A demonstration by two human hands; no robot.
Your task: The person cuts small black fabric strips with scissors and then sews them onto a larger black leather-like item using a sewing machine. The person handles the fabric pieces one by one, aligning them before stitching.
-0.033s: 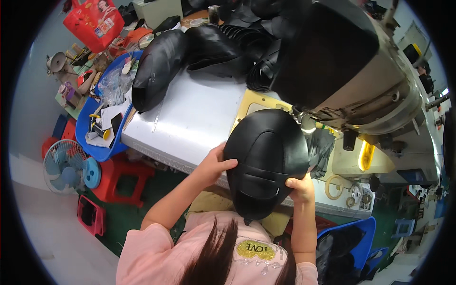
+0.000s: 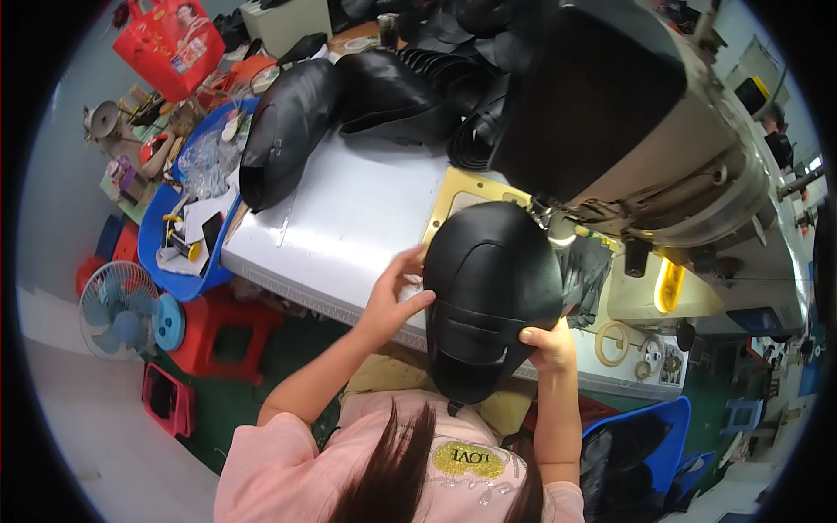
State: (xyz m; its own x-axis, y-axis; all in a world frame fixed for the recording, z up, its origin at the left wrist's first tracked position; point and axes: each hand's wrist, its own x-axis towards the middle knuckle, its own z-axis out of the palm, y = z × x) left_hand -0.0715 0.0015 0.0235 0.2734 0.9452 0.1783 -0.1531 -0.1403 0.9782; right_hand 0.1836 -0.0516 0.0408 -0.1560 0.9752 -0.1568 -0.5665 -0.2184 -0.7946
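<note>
A black leather shoe upper (image 2: 495,270), rounded at the far end and narrowing toward me, hangs over the table's near edge in front of the sewing machine (image 2: 671,157). My right hand (image 2: 549,345) grips its right edge, thumb on top; the other fingers are hidden underneath. On the opposite side my left hand (image 2: 394,296) is open, fingers apart and holding nothing, with the thumb tip at the upper's left edge. Just beyond the upper lies the yellow machine plate (image 2: 446,202). The upper's far end reaches close to the needle area.
More black shoe uppers (image 2: 292,131) are heaped along the back of the white table (image 2: 349,222). A blue basin (image 2: 161,235) with papers and plastic bags stands at the left, above a fan (image 2: 120,309) and a red stool (image 2: 222,331). A blue bin (image 2: 676,427) holds black pieces at lower right.
My left hand has loosened from the upper's left edge, its fingers spreading away from it. The upper has shifted slightly, its left edge now further right. My right hand keeps its grip.
</note>
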